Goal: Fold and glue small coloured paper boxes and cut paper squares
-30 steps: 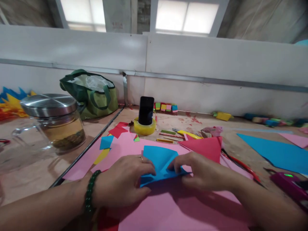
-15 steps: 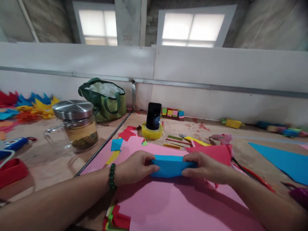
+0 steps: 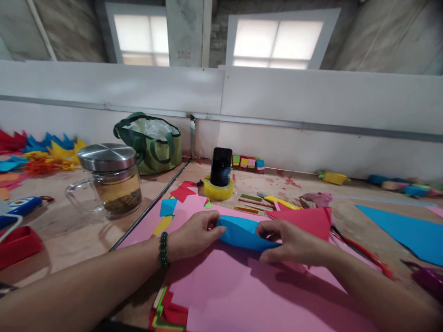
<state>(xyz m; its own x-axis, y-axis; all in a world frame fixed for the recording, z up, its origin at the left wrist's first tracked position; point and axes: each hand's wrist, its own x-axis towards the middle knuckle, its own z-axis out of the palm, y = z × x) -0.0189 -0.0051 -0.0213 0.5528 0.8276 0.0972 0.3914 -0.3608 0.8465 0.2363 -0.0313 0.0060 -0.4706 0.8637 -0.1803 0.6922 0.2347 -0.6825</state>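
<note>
A folded piece of blue paper (image 3: 240, 232) is held up over pink sheets (image 3: 221, 288) that lie on the table. My left hand (image 3: 198, 234) pinches its left end between thumb and fingers, and a green bead bracelet circles that wrist. At the paper's right end is my right hand (image 3: 289, 240), its thumb below the edge and its curled fingers at the upper side. The paper tilts down to the right and its upper fold gapes a little. Behind my right hand lies a red paper piece (image 3: 308, 221).
Ahead, a phone (image 3: 221, 167) leans in a yellow tape roll (image 3: 218, 190). A lidded glass mug of tea (image 3: 116, 191) and a green bag (image 3: 159, 150) stand left. A yellow cutter (image 3: 284, 202) and a large blue sheet (image 3: 404, 233) lie right.
The blue paper has gone from level to tilted, its right end lower and its fold opened. My right hand's fingers have loosened and shifted left along the top.
</note>
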